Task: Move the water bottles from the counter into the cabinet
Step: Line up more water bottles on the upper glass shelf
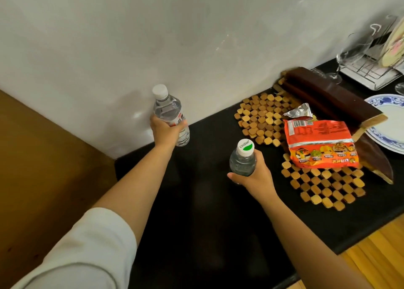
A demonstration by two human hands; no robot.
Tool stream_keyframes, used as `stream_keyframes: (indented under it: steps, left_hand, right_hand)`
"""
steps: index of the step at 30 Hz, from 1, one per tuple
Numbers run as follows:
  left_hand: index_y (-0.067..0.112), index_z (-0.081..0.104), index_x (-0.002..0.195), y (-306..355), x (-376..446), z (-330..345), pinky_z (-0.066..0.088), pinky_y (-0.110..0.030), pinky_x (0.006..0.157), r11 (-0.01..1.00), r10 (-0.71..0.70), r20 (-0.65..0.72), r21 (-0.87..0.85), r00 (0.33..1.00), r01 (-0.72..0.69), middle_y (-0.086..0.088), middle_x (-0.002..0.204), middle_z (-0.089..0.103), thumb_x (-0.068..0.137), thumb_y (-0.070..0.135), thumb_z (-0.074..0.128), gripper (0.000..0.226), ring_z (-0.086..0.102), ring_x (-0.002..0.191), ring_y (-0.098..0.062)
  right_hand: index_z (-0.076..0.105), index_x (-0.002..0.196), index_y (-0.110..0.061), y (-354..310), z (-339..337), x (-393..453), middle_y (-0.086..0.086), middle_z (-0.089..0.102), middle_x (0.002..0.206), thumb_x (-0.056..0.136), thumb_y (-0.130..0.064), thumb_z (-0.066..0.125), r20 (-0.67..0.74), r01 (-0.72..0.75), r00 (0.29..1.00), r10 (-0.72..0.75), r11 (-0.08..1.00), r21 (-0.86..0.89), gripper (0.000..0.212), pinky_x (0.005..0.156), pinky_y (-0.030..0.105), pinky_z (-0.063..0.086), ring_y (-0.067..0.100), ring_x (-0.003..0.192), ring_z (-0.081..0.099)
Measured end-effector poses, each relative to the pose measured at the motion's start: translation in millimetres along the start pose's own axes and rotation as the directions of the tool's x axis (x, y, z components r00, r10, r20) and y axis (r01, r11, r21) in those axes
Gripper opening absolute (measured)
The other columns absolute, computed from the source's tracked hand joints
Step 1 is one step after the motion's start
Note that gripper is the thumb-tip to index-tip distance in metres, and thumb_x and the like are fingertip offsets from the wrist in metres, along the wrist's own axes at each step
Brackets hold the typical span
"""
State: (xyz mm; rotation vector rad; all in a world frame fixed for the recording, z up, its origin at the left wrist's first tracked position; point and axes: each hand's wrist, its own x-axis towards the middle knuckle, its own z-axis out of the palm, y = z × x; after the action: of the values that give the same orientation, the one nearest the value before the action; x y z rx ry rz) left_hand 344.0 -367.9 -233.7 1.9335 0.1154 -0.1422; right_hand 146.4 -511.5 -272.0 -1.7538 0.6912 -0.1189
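Head view: clear white-capped bottles (169, 111) (243, 160), both gripped.

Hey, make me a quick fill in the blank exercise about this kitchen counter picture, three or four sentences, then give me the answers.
1. The left hand grips a clear bottle with a plain ____ cap.
2. The right hand holds a bottle whose cap carries a ____ patch.
3. The orange snack packet lies on the wooden mats, and its top is torn ____.
4. The blue-patterned plate sits at the ____ edge of the view.

Missing words: white; green; open; right
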Motion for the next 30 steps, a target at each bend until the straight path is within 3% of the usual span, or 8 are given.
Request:
stream_keyframes:
  steps: [6, 9, 16, 20, 23, 27, 30]
  left_hand:
    - [0.01, 0.032, 0.13, -8, -18, 0, 0.037, -0.026, 0.098, 0.998, 0.025, -0.051, -0.052, 0.998, -0.027, -0.005, 0.132, 0.048, 0.077, 0.011, 0.073, 0.067, 0.048, 0.123, -0.022]
    - [0.012, 0.034, 0.13, -17, -43, -10, 0.036, -0.025, 0.094, 0.998, 0.049, -0.01, -0.027, 0.999, -0.049, -0.003, 0.129, 0.048, 0.077, 0.012, 0.072, 0.065, 0.049, 0.12, -0.018]
    - [0.021, 0.035, 0.124, -50, -139, -45, 0.037, -0.026, 0.099, 0.988, 0.141, 0.107, -0.081, 0.984, -0.133, 0.007, 0.124, 0.047, 0.075, 0.006, 0.072, 0.063, 0.046, 0.117, -0.008]
    - [0.026, 0.032, 0.12, -65, -181, -67, 0.037, -0.028, 0.099, 0.993, 0.121, 0.142, -0.031, 0.982, -0.118, 0.005, 0.124, 0.048, 0.073, 0.009, 0.074, 0.065, 0.046, 0.118, -0.009]
    - [0.028, 0.033, 0.117, -71, -203, -93, 0.041, -0.027, 0.094, 0.995, 0.102, 0.2, -0.026, 0.974, -0.098, 0.012, 0.116, 0.051, 0.076, 0.015, 0.073, 0.059, 0.05, 0.114, -0.009]
    - [0.031, 0.038, 0.117, -75, -242, -140, 0.045, -0.022, 0.087, 0.992, 0.046, 0.287, -0.127, 0.957, -0.01, 0.018, 0.113, 0.054, 0.075, 0.026, 0.072, 0.054, 0.054, 0.111, -0.007]
    - [0.036, 0.044, 0.113, -73, -275, -178, 0.048, -0.022, 0.086, 0.973, 0.074, 0.343, -0.23, 0.937, 0.007, 0.013, 0.117, 0.057, 0.068, 0.036, 0.076, 0.055, 0.056, 0.11, -0.004]
  right_hand:
    - [0.037, 0.128, -0.026, 3, -2, -4, -0.014, 0.049, 0.116, 0.062, -0.018, 0.083, 0.014, 0.022, 1.0, -0.022, 0.999, -0.038, 0.081, 0.093, 0.027, 0.041, 0.005, 0.109, 0.046]
    - [0.038, 0.125, -0.03, 8, 0, -15, -0.018, 0.049, 0.111, 0.061, -0.019, 0.084, 0.028, 0.04, 0.999, -0.039, 0.998, -0.045, 0.079, 0.089, 0.024, 0.04, 0.004, 0.107, 0.048]
    - [0.044, 0.126, -0.026, 19, 12, -61, -0.015, 0.052, 0.113, 0.058, -0.02, 0.085, 0.029, 0.049, 0.999, -0.046, 0.994, -0.099, 0.08, 0.092, 0.024, 0.04, 0.004, 0.109, 0.048]
    - [0.045, 0.125, -0.026, 14, 21, -92, -0.01, 0.056, 0.117, 0.056, -0.024, 0.086, 0.082, 0.05, 0.996, -0.042, 0.993, -0.103, 0.081, 0.099, 0.034, 0.045, 0.012, 0.115, 0.052]
    - [0.05, 0.121, -0.025, 7, 29, -121, -0.008, 0.061, 0.114, 0.054, -0.026, 0.087, 0.114, 0.079, 0.991, -0.074, 0.996, -0.047, 0.077, 0.096, 0.036, 0.049, 0.01, 0.109, 0.058]
    - [0.055, 0.108, -0.034, -15, 39, -165, -0.009, 0.067, 0.103, 0.051, -0.035, 0.086, 0.149, 0.145, 0.977, -0.155, 0.986, 0.08, 0.065, 0.086, 0.025, 0.052, 0.005, 0.1, 0.063]
    - [0.058, 0.107, -0.034, -41, 50, -199, -0.012, 0.069, 0.103, 0.049, -0.047, 0.083, 0.184, 0.219, 0.951, -0.247, 0.962, 0.164, 0.065, 0.08, 0.019, 0.054, 0.003, 0.1, 0.064]
